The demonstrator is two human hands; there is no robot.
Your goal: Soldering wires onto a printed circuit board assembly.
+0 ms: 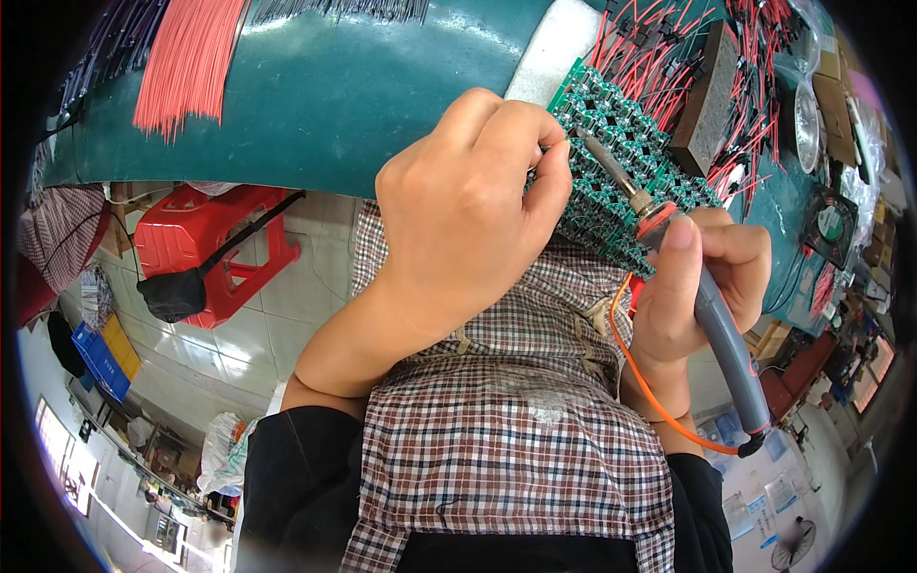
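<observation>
My right hand (697, 277) grips a grey and red soldering iron (721, 329) like a pen, its metal tip angled up and left over a panel of green circuit boards (611, 134). From the iron's lower end an orange cord loops back past my wrist. My left hand (478, 181) is closed in a pinch at the panel's left edge, close to the iron's tip. Whatever sits between its thumb and forefinger is too small to make out. Small dark components cover the boards in rows.
Pink wires (191, 62) lie bundled on the green table (382, 105) at the far left. Red wires with black connectors (650, 48) and a dark block (705, 95) are beyond the boards. A small black fan (829, 227) stands at right; a red stool (215, 248) is on the floor.
</observation>
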